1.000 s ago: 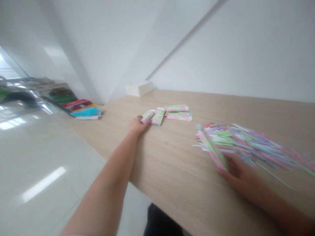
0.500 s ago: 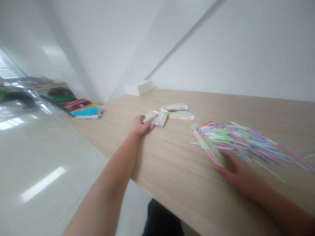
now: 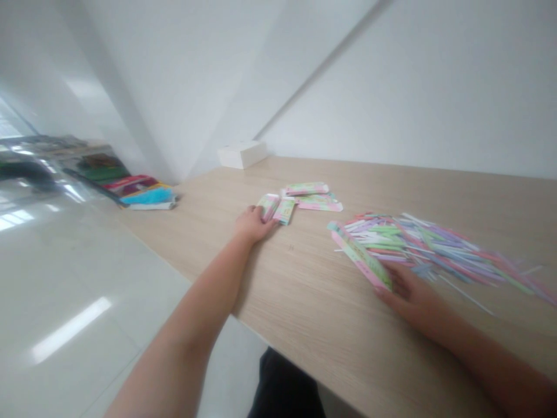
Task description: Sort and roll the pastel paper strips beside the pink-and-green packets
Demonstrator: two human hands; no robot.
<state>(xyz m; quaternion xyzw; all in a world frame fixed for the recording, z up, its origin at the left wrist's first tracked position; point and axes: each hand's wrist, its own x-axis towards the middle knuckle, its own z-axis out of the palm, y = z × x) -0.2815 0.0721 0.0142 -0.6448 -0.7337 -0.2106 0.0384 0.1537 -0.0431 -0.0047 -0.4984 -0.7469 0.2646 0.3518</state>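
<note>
My left hand (image 3: 252, 225) rests on the wooden tabletop (image 3: 304, 278), its fingers against a small pink-and-green printed card packet (image 3: 268, 206). Another packet (image 3: 284, 212) lies just beside it, and two more (image 3: 304, 188) lie flat behind. Farther right, my right hand (image 3: 409, 296) grips a long pink-and-green card strip (image 3: 361, 255) by its near end. That strip lies along the edge of a loose pile of thin pastel strips (image 3: 422, 249), whose far ends fan out to the right.
A white box (image 3: 241, 154) stands at the table's far corner against the white wall (image 3: 413, 87). Beyond the table's left edge lie a shiny tiled floor (image 3: 78, 290) and a heap of colourful items (image 3: 148, 197). Dark trousers (image 3: 282, 389) show below the near edge.
My left hand has shifted slightly right, further onto the small packet. The long strip and my right hand have moved slightly left beside the pile.
</note>
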